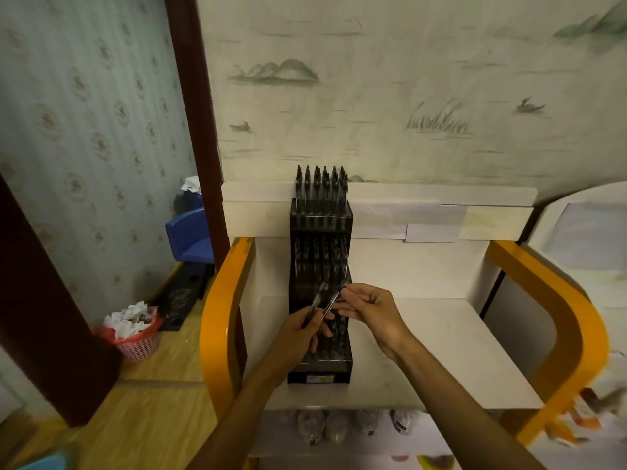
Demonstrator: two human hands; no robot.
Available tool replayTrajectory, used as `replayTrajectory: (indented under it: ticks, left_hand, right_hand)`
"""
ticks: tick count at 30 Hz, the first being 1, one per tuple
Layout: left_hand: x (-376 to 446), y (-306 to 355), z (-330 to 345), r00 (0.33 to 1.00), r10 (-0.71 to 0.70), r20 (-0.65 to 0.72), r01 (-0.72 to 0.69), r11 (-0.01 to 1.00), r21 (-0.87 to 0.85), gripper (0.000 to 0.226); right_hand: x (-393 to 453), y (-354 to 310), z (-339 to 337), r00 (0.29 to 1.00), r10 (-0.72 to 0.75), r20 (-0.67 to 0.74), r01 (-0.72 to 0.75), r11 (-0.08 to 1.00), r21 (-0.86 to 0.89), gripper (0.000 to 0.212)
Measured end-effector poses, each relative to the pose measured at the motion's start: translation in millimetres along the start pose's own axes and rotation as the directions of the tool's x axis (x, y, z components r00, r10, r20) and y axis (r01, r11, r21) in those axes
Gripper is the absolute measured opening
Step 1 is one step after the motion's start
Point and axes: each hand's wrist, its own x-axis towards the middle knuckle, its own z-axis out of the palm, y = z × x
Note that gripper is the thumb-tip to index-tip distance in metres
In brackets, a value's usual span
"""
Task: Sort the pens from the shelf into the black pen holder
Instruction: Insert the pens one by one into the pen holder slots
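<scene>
While both hands hover over the middle tiers of the black pen holder (320, 300), each has a pen in its fingers. The left hand (302, 329) curls its fingers round the lower barrel of one dark pen (317, 300), whose upper end points up and away over the holder. The right hand (368, 308) pinches a second pen (334, 300) between thumb and forefinger near one end, its other fingers loosely curled; this pen lies just beside the first, and I cannot tell whether the two touch.

At the back of the holder, its top tier already carries a row of upright pens (320, 184), while the lower tiers look mostly unfilled, though the dark slots are hard to read. Under the holder is a white shelf top (441, 334), framed by orange arms (220, 317) on either side.

These pens should be light, stiff and slim, with smooth plastic barrels that could slip or twist in a loose pinch. A hold at mid-barrel or a little above it looks best, leaving the lower end free to find a slot. Since the slots seem narrow, each pen probably needs to go in nearly upright.
</scene>
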Motion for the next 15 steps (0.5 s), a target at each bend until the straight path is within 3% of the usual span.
replayTrajectory:
  ticks: [6, 11, 15]
  left_hand:
    - [1.0, -4.8, -14.9, 0.99, -0.04, -0.132, 0.041, 0.999, -0.002, 0.025]
    - [1.4, -10.0, -31.2, 0.984, -0.061, -0.165, 0.05, 0.996, -0.068, 0.014]
    - [0.4, -9.9, -37.0, 0.981, -0.047, -0.187, 0.035, 0.997, -0.069, 0.01]
  right_hand:
    - [7.2, 1.6, -14.6, 0.992, -0.032, -0.123, 0.025, 0.998, -0.058, 0.018]
    - [11.4, 19.7, -26.2, 0.968, -0.138, -0.211, 0.037, 0.906, -0.422, 0.008]
    - [12.5, 38.8, -26.3, 0.967, -0.177, -0.184, 0.041, 0.819, -0.572, 0.011]
